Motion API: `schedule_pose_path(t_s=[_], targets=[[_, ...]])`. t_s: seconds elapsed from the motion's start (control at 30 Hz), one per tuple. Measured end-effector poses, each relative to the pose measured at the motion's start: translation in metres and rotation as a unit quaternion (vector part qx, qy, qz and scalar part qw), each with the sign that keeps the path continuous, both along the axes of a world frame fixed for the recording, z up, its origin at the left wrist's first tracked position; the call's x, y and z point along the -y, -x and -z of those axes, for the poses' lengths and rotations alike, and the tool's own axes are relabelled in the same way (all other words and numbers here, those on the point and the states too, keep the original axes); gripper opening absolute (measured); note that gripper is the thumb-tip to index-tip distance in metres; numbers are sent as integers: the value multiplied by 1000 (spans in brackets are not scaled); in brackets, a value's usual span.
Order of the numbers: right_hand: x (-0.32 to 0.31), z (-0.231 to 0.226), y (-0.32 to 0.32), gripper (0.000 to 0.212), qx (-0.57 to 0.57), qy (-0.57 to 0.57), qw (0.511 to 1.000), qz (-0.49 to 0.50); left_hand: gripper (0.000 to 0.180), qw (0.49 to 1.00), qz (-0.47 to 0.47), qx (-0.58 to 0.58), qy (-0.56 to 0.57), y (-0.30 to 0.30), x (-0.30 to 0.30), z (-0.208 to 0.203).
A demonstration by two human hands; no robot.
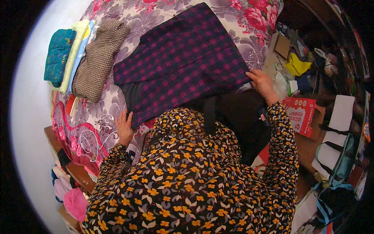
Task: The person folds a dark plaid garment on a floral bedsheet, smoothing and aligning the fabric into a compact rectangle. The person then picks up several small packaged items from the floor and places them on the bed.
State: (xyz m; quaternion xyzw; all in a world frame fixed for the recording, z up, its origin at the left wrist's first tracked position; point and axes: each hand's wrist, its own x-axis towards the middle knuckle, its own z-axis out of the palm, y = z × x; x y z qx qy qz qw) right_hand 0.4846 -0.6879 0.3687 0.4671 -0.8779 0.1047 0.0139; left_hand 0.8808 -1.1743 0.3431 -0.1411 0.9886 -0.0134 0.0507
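A dark navy and purple checked garment [191, 54], possibly a vest, lies spread out on the flowered bedspread [134, 21]. Grey-black cloth shows along its left edge. My left hand [124, 128] holds the garment's near left corner, fingers closed at the edge. At the near right corner, my right hand [264, 84] pinches the hem between thumb and fingers. Black cloth [249, 117] hangs in front of me below the garment, partly covered by my flowered sleeve.
Left on the bed lie a folded brown checked garment [97, 58], a teal quilted piece [59, 56] and yellow and blue cloths. A white cord [91, 144] coils nearer me. To the right stand a red carton [300, 113], a yellow bag [298, 64] and a teal bag [343, 160].
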Motion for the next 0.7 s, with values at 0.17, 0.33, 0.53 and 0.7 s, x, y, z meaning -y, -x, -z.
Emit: schedule_pose_path(t_s=[0.17,0.33,0.53,0.7], targets=[[1,-1,-1,42,19,9,1000,15,67,999,-30,33,-28,1,-4,-5],[3,-3,0,39,54,20,998,34,70,998,-39,49,-27,2,-4,-8],[35,-1,31,24,311,196,910,194,71,996,-36,75,-27,0,0,-5],[71,14,46,24,222,168,926,256,71,996,-43,72,-33,-5,-1,-2]])
